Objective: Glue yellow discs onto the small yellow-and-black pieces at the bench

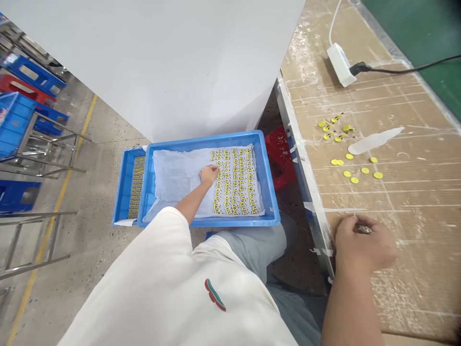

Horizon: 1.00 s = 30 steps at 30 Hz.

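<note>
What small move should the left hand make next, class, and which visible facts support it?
Probably, the left hand should open its pinch and set down any small piece it holds: its thumb and fingertips are together at the leftmost column of yellow-and-black pieces, over the white cloth lining the blue tray. Whether a piece is in the pinch is too small to tell.

The brown table bears scattered yellow discs.

object in right grip part-hidden, cable cropped
</note>
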### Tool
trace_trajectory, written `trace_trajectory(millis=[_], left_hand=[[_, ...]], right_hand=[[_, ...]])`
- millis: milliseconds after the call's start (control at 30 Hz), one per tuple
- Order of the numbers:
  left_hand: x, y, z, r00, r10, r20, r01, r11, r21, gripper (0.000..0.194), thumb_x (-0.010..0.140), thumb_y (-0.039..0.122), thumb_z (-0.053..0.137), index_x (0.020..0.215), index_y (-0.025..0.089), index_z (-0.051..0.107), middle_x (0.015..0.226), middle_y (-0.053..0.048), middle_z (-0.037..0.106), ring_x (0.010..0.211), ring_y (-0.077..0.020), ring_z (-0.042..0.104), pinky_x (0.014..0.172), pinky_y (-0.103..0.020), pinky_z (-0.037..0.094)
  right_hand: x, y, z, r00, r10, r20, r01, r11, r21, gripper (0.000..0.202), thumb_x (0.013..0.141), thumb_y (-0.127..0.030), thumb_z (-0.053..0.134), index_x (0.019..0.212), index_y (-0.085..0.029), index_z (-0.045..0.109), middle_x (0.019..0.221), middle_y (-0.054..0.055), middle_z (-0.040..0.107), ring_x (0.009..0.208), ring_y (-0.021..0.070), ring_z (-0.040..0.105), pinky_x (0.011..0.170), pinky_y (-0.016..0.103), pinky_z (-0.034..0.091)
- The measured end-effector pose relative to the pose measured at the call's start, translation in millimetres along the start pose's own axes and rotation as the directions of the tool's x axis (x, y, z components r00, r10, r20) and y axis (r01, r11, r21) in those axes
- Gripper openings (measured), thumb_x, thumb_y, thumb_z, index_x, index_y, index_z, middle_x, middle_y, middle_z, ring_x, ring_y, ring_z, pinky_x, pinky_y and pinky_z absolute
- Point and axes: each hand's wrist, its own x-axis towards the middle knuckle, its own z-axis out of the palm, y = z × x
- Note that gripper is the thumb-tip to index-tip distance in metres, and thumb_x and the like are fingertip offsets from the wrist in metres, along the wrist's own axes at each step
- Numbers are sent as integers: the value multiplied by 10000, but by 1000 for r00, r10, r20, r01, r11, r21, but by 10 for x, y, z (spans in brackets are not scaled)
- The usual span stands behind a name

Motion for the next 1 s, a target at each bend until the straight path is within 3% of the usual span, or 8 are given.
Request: trace_trajectory(millis=[333, 1000], left_hand=[[2, 37, -32, 1000, -14, -18, 14, 1000, 0, 168, 802, 380, 636, 869, 252, 722, 944, -15, 758, 958, -200, 665, 994, -388, 351], [-62, 85, -123, 1000, 8, 14, -8, 1000, -6, 204, 832, 378, 607, 921, 230, 717, 964, -3, 751, 983, -167, 652, 1041, -352, 327]], right_hand=[[-9, 60, 49, 999, -32, -39, 32, 999, -21, 258, 756, -320, 562, 895, -165, 714, 816, 93, 704, 791, 254, 656, 631, 321, 410], [-3, 58, 49, 999, -40, -20, 40, 999, -7, 261, 759, -310, 555, 906, -161, 710, 835, 113, 707, 827, 299, 667, 638, 360, 445]])
